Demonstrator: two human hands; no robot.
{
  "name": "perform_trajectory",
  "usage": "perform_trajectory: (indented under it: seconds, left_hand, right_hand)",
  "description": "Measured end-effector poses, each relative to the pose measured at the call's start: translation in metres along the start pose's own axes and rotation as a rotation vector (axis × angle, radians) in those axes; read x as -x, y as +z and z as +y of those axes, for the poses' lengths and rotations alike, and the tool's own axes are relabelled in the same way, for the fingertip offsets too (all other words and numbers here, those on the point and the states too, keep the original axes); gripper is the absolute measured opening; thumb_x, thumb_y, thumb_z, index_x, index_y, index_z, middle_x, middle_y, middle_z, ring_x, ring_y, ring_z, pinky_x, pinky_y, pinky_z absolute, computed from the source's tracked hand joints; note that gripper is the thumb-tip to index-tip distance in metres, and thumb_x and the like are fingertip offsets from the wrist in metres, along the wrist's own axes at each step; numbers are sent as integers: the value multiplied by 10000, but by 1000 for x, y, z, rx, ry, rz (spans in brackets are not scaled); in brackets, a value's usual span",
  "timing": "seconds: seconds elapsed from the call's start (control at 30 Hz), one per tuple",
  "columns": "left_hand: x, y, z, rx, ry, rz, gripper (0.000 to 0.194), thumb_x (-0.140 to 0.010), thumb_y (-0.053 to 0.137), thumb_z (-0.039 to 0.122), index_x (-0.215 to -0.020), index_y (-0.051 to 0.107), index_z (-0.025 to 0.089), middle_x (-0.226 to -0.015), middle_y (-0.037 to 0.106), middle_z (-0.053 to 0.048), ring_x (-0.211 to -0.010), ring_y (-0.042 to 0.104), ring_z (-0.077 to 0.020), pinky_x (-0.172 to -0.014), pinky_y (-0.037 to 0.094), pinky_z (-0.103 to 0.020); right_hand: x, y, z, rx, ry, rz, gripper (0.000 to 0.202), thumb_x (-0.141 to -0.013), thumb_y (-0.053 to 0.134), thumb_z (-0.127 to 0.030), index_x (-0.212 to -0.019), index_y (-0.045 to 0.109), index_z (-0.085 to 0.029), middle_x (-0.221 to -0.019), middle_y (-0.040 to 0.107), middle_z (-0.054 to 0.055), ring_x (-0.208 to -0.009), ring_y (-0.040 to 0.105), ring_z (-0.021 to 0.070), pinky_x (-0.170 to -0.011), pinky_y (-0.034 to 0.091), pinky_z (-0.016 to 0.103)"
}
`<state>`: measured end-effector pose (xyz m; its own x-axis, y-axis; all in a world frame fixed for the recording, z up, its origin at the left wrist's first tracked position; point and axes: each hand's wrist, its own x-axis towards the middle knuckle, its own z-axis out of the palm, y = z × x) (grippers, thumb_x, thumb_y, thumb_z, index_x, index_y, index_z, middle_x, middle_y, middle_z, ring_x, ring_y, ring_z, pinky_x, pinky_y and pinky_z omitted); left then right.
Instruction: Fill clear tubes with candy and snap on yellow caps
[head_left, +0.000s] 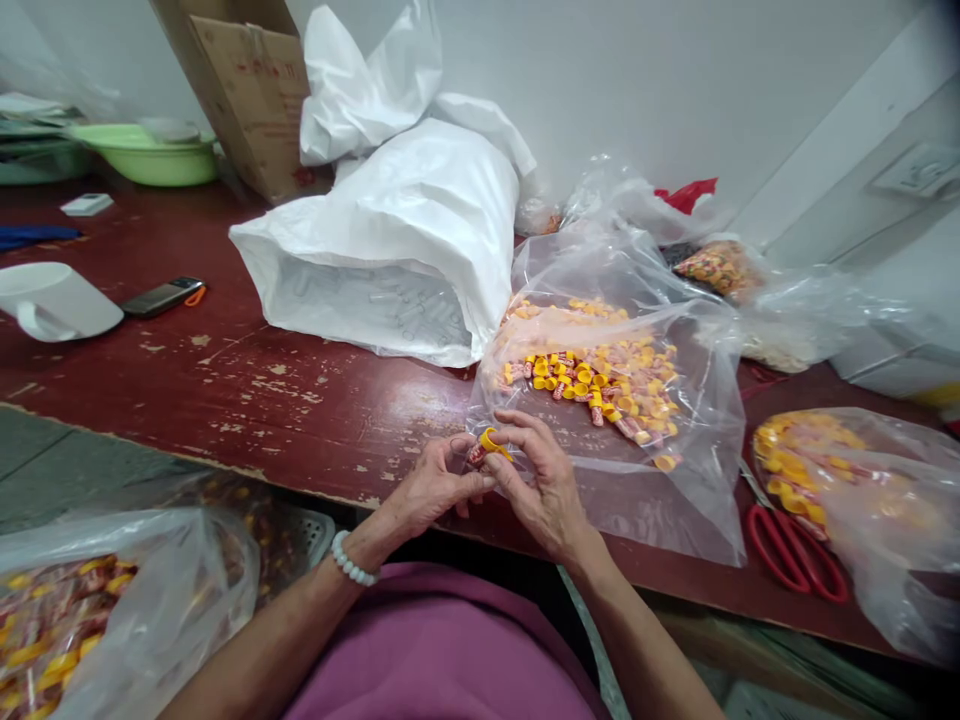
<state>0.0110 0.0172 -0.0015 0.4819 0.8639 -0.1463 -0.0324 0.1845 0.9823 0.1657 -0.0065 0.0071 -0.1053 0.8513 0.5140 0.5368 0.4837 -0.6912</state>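
Before the white sack [420, 210] on a scuffed red table [247, 400], left hand [429, 488] and right hand [546, 490] pinch a yellow-red piece [488, 440], seemingly capped; a pale wall [637, 80] rises behind.

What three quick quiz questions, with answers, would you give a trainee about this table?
1. True or false: the scissors lie nearer the right hand than the left hand.
2. What shows inside the open white bag?
3. Fill in the colour: both hands hold a small piece, part red and part ____.

Key:
1. True.
2. Clear tubes.
3. Yellow.
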Motion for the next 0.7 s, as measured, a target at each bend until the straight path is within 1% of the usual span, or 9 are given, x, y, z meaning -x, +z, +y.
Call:
perform_trajectory:
  seconds: [0.07, 0.13, 0.27, 0.37, 0.43, 0.47, 0.5, 0.57, 0.7]
  left_hand:
    - [0, 0, 0, 24, 3, 38, 186, -633, 666, 215, -773, 578, 131, -569, 502, 54, -435, 407, -47, -370, 320, -145]
    - [-1, -1, -1, 55, 31, 68, 183, -590, 641, 159, -764, 600, 120, -611, 531, 39, -494, 434, -52, -415, 344, -142]
    - [-4, -3, -2, 22, 25, 84, 199, -607, 647, 169, -797, 616, 116, -589, 524, 41, -480, 434, -53, -396, 333, -137]
    - [-6, -6, 0, -28, -17, 67, 246, -656, 682, 263, -839, 607, 116, -598, 532, 35, -431, 430, -55, -328, 295, -138]
    - [-5, -7, 1, -30, -26, 70, 287, -664, 698, 304, -855, 607, 110, -645, 561, 17, -450, 461, -62, -330, 329, -142]
    - [-5, -8, 1, -27, -27, 74, 295, -666, 703, 311, -857, 607, 108, -649, 564, 15, -455, 469, -63, -334, 343, -143]
    - [-5, -9, -1, -26, -29, 75, 291, -667, 707, 313, -849, 606, 109, -645, 564, 15, -456, 473, -64, -337, 350, -142]
    - [-4, -9, -4, -19, -26, 74, 279, -669, 713, 313, -831, 603, 114, -632, 560, 20, -456, 477, -63, -343, 355, -141]
    - [-4, -7, -11, -2, -7, 63, 319, -670, 726, 326, -893, 611, 129, -662, 562, 20, -483, 488, -67, -358, 372, -144]
  right_hand:
    - [2, 1, -2, 60, -114, -17, 169, -828, 615, -253, -993, 617, -218, -1195, 588, 88, -1123, 527, 206, -955, 413, 395]
    - [4, 4, -6, 83, -162, -40, 230, -806, 641, -253, -1030, 607, -215, -1205, 585, 91, -1111, 527, 205, -951, 415, 393]
    - [2, 3, -2, 51, -117, -133, 263, -827, 617, -303, -1081, 602, -236, -1232, 569, 75, -1140, 512, 203, -958, 417, 383]
    - [-10, -15, 29, 72, 50, -10, 243, -894, 498, -340, -1092, 589, -233, -1172, 585, 79, -1074, 548, 195, -884, 460, 362]
    - [-19, -33, 61, 258, 227, 163, 257, -908, 443, -331, -1082, 579, -200, -1055, 608, 93, -960, 574, 204, -804, 475, 358]
    - [-23, -43, 78, 439, 305, 205, 248, -879, 480, -321, -1041, 594, -171, -1022, 604, 111, -943, 566, 227, -814, 461, 383]
    - [-26, -51, 93, 608, 383, 190, 253, -846, 515, -298, -1031, 598, -147, -1060, 584, 146, -985, 545, 263, -833, 442, 410]
    - [-29, -62, 117, 745, 483, 147, 237, -806, 531, -246, -990, 606, -116, -1063, 571, 189, -985, 534, 305, -812, 425, 433]
    - [-27, -68, 133, 697, 514, 136, 232, -793, 491, -189, -977, 610, -111, -1025, 575, 201, -929, 550, 290, -788, 415, 413]
